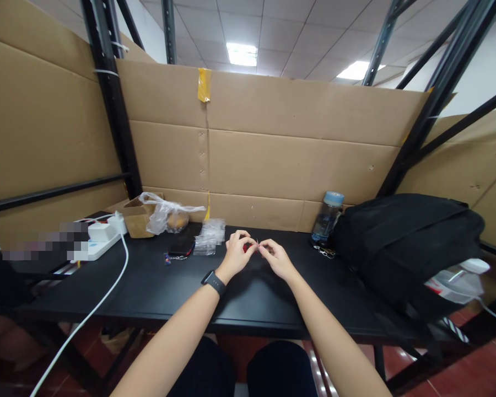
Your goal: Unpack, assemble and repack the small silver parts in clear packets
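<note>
Over the middle of a black table [149,286], my left hand [237,252] and my right hand [275,257] meet fingertip to fingertip. Both pinch a tiny metal piece [257,244] between them, with a bit of red showing under my left fingers. It is too small to name. A black watch sits on my left wrist. Just left of my left hand lie small clear plastic bags [209,237], a dark flat object [181,246] and a small keychain-like item [171,257].
A black backpack [405,242] fills the table's right side, with a blue-capped water bottle [327,218] and metal rings [324,252] beside it. At the left are a white power strip [101,237] with cable, a cardboard box [137,218] and a plastic bag. Cardboard walls surround.
</note>
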`<state>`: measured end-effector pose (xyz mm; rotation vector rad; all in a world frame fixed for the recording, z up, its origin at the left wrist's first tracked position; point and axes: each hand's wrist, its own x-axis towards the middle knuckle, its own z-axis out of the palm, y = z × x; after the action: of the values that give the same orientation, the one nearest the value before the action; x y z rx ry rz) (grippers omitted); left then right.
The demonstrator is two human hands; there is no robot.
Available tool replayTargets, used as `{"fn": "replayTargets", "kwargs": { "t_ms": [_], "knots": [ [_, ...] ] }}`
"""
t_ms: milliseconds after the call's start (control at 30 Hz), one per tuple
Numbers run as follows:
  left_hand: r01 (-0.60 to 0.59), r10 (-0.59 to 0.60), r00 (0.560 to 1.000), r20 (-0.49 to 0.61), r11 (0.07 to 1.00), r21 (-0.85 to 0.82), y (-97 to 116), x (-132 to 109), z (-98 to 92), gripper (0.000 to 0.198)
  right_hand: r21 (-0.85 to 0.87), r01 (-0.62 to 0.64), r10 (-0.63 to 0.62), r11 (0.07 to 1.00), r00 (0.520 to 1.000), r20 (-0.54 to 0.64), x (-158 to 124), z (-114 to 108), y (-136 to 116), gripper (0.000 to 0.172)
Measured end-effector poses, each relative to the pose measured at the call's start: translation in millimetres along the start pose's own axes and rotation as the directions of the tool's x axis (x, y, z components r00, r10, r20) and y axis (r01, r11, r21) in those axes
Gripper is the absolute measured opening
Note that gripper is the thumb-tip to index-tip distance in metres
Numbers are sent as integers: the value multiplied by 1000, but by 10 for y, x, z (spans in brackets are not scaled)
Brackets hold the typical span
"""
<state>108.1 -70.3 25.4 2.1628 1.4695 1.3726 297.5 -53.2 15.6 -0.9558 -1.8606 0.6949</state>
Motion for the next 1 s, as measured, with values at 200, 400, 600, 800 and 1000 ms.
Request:
{"fn": "replayTargets", "kwargs": {
  "t_ms": [200, 400, 600, 800, 1000],
  "knots": [
    [-48, 51, 997, 61, 997, -56, 13, -10, -3, 14, -103, 60, -59, 993, 998, 6, -4, -10, -7, 23],
    [-70, 83, 976, 200, 995, -67, -18, -37, 1, 23, -179, 63, -61, 982, 998, 17, -9, -64, -28, 17],
    [-140, 104, 955, 278, 983, 114, -56, -73, 38, 27, -262, 61, -90, 963, 991, -97, 11, -105, 13, 15],
    [-54, 12, 979, 205, 979, 199, -286, -14, -51, 40, -486, -19, -21, 874, 997, -76, 17, -104, 115, 13],
    [-19, -64, 964, 260, 952, 305, -476, 1, -150, 26, -559, -185, 118, 808, 981, -153, 82, -131, 239, 18]
  ]
}}
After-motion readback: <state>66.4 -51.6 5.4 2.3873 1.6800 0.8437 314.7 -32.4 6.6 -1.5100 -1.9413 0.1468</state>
